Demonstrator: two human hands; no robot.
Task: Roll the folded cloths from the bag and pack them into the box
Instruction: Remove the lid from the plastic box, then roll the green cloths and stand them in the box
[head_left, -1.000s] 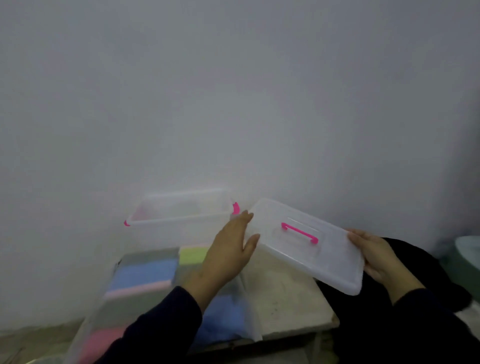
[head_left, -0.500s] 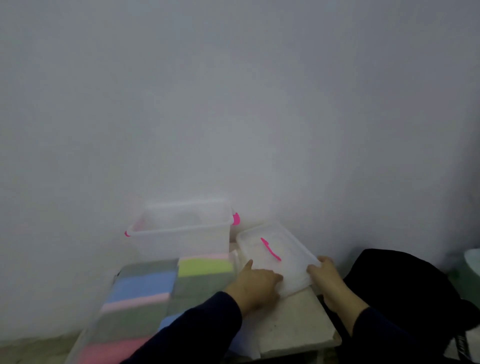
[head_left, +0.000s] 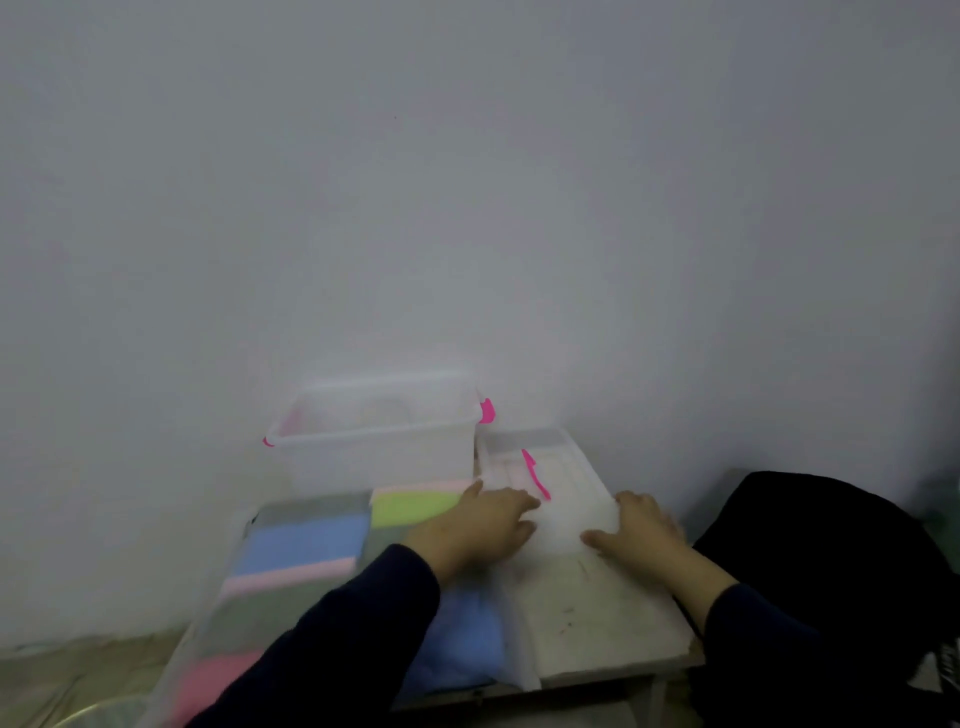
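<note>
Nearest you, the clear plastic bag (head_left: 291, 587) of folded cloths (head_left: 304, 543) lay along the left side of the small tabletop (head_left: 597, 623), its near end hanging past the front edge; blue, pink, green and grey cloths showed through it, and one yellow-green cloth (head_left: 415, 508) sat at its far end. Your left hand (head_left: 485, 525) reached over the bag, its fingers laid fairly straight on the near left edge of the clear lid (head_left: 545, 483). Your right hand (head_left: 641, 535) rested at the lid's near right corner, fingers spread flat and gripping nothing that could be seen. That lid lay flat on the tabletop's far right part, its pink handle (head_left: 535, 473) facing up. Just left of it, at the far edge against the wall (head_left: 467, 182), stood the open clear box (head_left: 374, 441) with pink latches, nothing plainly visible inside. A black bag (head_left: 821, 561) sat off the right edge.
</note>
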